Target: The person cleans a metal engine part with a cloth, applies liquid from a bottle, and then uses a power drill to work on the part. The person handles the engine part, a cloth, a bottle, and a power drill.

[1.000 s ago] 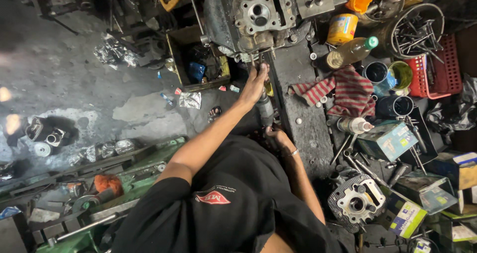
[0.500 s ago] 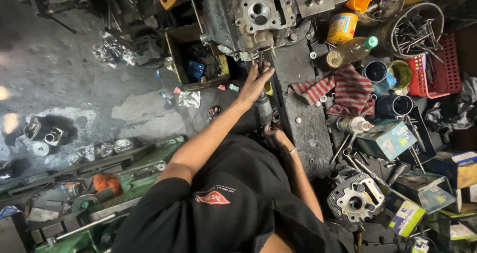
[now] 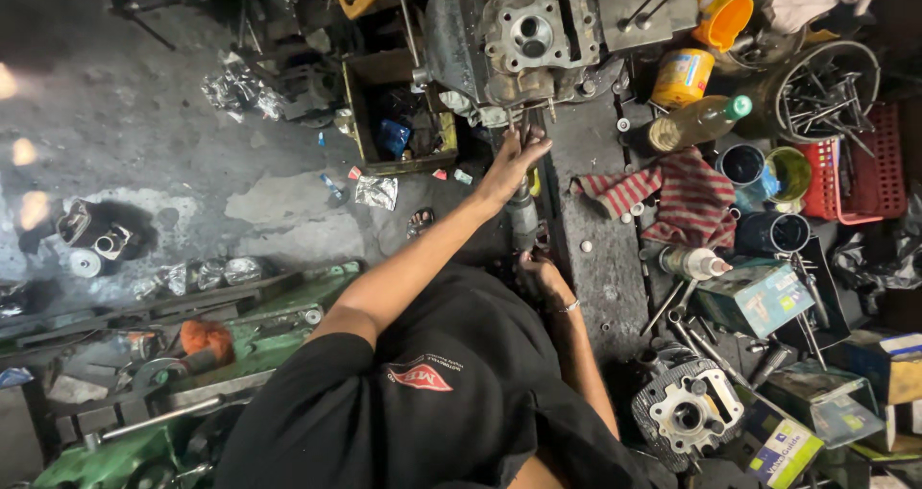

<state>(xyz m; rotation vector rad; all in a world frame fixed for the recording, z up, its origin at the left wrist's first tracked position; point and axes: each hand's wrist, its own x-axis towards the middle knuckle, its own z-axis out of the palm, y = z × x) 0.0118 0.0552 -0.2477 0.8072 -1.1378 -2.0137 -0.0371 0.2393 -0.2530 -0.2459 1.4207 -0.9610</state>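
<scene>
Cylinder head sits at the far end of the bench, just beyond the left fingertips, its studs pointing back toward them. Little has changed over the last second: both hands hold the same places, and the left hand has only crept a touch closer to the head's near edge. The work appears to be in a steady, held stage rather than a new one.

The left fingers lie stretched along the far end of a grey tool and reach the studs. Whether they grip or only steady it cannot be told from here. The right hand is just behind, its fingers curled shut round the tool's near end, so the tool runs between the two hands.

To the right of the fingers lies a striped rag. Further right stand tins and a bottle. A second head lies well behind the right hand.
</scene>
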